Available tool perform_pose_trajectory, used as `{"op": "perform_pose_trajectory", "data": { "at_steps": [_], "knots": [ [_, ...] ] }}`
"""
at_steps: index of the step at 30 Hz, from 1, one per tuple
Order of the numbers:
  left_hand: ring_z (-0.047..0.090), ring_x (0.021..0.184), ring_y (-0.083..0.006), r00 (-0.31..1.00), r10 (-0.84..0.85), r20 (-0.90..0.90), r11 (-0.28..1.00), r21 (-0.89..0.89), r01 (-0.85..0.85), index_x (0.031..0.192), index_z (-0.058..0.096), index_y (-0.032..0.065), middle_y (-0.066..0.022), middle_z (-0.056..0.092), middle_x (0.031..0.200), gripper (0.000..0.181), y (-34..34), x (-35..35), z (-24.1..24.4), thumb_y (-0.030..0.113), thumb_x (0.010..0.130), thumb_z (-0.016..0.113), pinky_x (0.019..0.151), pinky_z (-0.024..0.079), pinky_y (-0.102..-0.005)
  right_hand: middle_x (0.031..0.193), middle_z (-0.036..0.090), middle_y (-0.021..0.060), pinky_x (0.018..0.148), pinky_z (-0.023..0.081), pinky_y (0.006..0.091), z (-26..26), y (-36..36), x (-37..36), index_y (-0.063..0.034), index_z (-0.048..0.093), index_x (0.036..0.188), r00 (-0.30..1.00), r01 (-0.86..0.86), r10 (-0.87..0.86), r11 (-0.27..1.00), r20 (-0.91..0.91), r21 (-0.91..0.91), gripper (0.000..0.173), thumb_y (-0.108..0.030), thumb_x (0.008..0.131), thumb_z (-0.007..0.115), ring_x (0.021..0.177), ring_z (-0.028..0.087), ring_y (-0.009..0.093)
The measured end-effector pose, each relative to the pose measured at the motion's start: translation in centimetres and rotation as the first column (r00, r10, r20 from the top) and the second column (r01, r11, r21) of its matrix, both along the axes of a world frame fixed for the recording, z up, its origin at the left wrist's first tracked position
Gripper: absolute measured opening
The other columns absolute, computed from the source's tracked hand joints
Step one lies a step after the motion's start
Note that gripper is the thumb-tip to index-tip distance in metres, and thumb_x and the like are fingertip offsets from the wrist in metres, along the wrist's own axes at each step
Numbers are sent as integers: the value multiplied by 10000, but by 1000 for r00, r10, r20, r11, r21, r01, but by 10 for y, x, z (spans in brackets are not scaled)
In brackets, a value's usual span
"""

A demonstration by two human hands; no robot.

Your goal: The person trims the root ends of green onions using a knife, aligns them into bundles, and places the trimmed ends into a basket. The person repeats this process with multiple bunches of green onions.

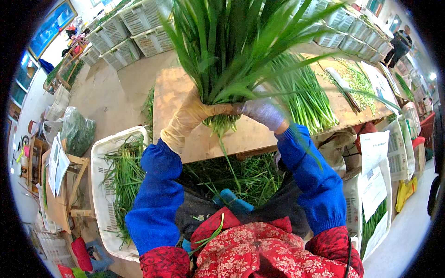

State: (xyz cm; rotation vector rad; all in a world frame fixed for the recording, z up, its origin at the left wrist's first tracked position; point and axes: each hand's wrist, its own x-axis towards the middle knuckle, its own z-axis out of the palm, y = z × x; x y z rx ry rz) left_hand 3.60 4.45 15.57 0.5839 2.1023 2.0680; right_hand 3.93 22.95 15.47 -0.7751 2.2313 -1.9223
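Both my hands clasp a large bundle of long green leafy stalks (222,62), which looks like garlic chives, near its cut lower ends. My left hand (196,113), in a cream glove, wraps it from the left, and my right hand (260,107), in a pale lilac knit glove, from the right. Their fingers meet in front of the bundle, above the wooden table (194,149). Some leaf tips are blurred, and one loose blade hangs down from the stem ends. Beside my right hand, a wide pile of the same stalks (306,97) lies on the table.
A white plastic crate (100,222) of greens stands at left, another crate (353,208) with papers at right. Loose greens (257,177) lie below the table edge. Small pale green pieces (361,80) are scattered at the table's right. Stacked crates (153,40) and a person (399,45) are farther back.
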Motion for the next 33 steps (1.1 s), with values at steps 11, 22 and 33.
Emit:
{"op": "perform_pose_trajectory", "data": {
  "at_steps": [11,22,33],
  "knots": [
    [639,806,-175,992,81,-92,969,242,-57,1135,535,-4,-92,633,1010,423,-2,-15,-22,67,767,729,663,568,-299,1161,604,82,905,456,323,-25,-24,-23,-57,508,1235,970,-11,5,1000,-243,-24,574,-142,727,764,1040,557,171],
    [575,855,-119,1000,-10,-1,988,156,10,1097,562,-6,-36,633,972,480,3,-23,-22,161,714,798,748,500,-267,1183,582,68,890,473,324,-14,-3,-21,-44,475,1268,953,-142,229,916,197,-374,663,-145,693,790,1063,541,162],
    [597,911,-180,953,-214,-214,932,-338,133,1053,628,55,-53,660,1004,531,-18,-35,23,288,624,837,814,478,-338,1065,626,27,826,457,272,15,15,-51,-25,561,1171,874,-485,486,874,-5,9,516,-250,749,755,968,529,96]
  ]
}}
